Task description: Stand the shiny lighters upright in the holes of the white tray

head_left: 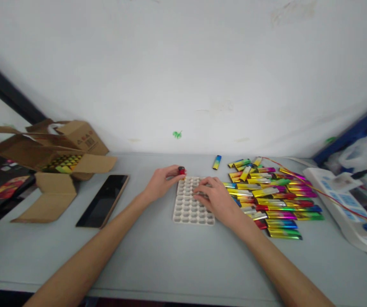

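Observation:
A white tray [186, 209] with rows of rounded pockets lies on the table in front of me. At its far left corner, my left hand [161, 184] pinches a red lighter with a black top [181, 170], standing upright. My right hand [217, 198] rests over the tray's right side, fingers bent and apart, with nothing visible between them. Its fingertips touch or nearly touch the pockets. Beside that hand lies a pile of shiny multicoloured lighters [275, 192].
A single blue-yellow lighter [216, 162] lies near the wall. On the left are a phone [103, 201] and an open cardboard box [50, 187] with yellow-and-black items inside. A white power strip [340, 204] with a red-yellow wire [319, 192] sits at right.

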`<act>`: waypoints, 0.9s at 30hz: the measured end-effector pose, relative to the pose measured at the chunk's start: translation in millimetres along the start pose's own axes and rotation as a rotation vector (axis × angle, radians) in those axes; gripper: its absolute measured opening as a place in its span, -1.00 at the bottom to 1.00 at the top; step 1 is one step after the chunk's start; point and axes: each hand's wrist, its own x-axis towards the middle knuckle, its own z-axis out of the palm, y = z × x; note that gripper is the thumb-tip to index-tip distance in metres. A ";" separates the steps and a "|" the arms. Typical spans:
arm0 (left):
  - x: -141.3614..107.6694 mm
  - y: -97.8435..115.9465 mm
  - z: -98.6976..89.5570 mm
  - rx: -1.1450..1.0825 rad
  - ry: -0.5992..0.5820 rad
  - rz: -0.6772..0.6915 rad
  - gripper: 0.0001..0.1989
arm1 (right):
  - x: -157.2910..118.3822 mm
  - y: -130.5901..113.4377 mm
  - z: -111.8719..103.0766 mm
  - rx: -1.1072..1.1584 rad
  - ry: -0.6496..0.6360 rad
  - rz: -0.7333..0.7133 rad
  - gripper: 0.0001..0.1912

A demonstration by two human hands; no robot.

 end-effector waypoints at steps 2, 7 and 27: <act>-0.6 0.6 1.1 0.014 -0.007 -0.006 -0.65 | 0.7 0.8 -0.5 -0.005 -0.005 0.013 -0.84; -4.5 -1.3 2.2 0.027 0.012 -0.024 -0.62 | 2.1 2.3 -3.0 -0.025 -0.019 0.008 -0.85; -6.6 -9.6 -7.6 -0.066 -0.018 -0.111 -0.62 | 8.1 4.4 5.5 0.048 0.021 -0.035 -0.83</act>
